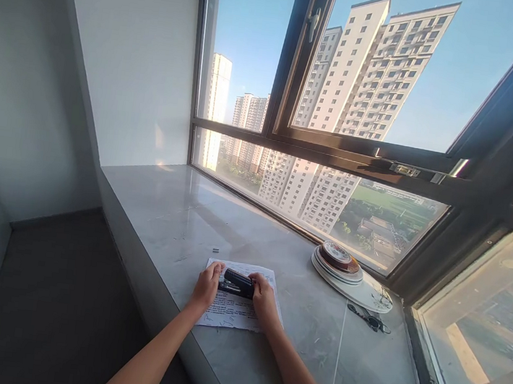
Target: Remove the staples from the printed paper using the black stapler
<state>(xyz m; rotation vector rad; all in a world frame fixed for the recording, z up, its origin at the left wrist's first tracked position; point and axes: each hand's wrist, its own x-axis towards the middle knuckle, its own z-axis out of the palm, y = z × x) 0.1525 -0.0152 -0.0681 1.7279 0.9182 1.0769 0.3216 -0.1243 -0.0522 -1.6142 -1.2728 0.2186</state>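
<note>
Between my two hands is a black stapler (240,281), held level just above a printed sheet of paper (234,315). My left hand (209,283) is closed on the stapler's left end. At the other end, my right hand (264,299) grips it with the fingers wrapped round. The paper lies flat on the grey stone sill, with small dark slivers, perhaps loose staples, near its lower edge. A small strip of staples (215,250) rests on the sill just beyond the paper.
A stack of plates (338,265) stands by the window on the right, on a white oval board (377,297). Beside it lies a dark bunch of keys or a cord (368,318). The sill's front edge (140,302) drops to a dark floor (58,317) on the left.
</note>
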